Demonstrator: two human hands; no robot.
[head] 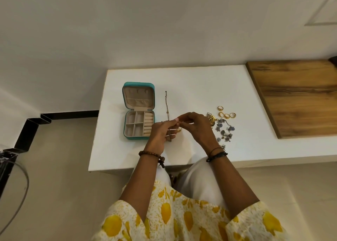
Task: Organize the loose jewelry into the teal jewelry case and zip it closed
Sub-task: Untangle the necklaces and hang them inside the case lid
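The teal jewelry case (139,111) lies open on the white table (191,87), its beige compartments bare and its lid flat behind. My left hand (162,131) and my right hand (193,125) meet just right of the case, both pinching a small gold piece (179,130) between their fingertips. A thin chain (166,105) stretches on the table from my hands toward the far edge. Several gold rings (226,113) and a heap of silver and blue pieces (223,131) lie right of my right hand.
A wooden board (295,96) covers the table's right end. The wall rises right behind the table. On the floor at the left are a black metal frame (32,127) and a curved wire object (16,191).
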